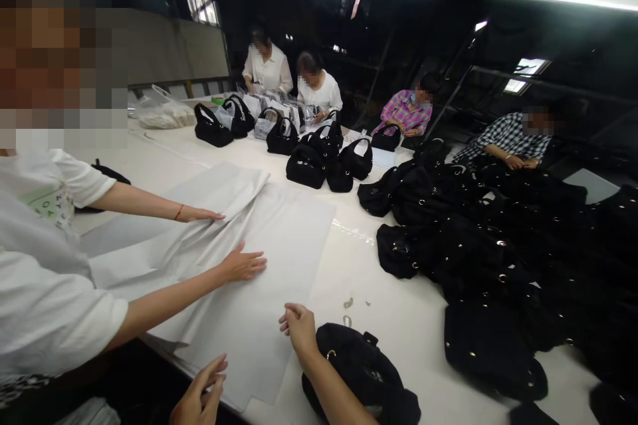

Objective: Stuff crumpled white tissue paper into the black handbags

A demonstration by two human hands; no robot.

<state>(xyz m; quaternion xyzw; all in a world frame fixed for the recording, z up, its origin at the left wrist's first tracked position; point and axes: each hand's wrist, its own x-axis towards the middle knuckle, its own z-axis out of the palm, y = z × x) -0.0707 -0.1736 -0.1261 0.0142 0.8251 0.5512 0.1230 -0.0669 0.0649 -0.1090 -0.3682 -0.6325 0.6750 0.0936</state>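
Note:
My right hand (298, 327) lies at the near right edge of a large white paper sheet (279, 246), fingers curled into a loose fist; what it holds, if anything, is hidden. Its forearm crosses a black handbag (366, 372) lying on the white table (399, 319). My left hand (202, 393) hovers at the table's near edge by the sheet's near corner, fingers stretched out and holding nothing. A co-worker in a white T-shirt on my left presses both hands (242, 264) flat on the same paper.
A big heap of black handbags (498, 246) fills the right side of the table. More stuffed bags (319, 159) stand in the middle and at the far end. Several other people sit working along the far and right edges. Small metal bits (347, 304) lie near my right hand.

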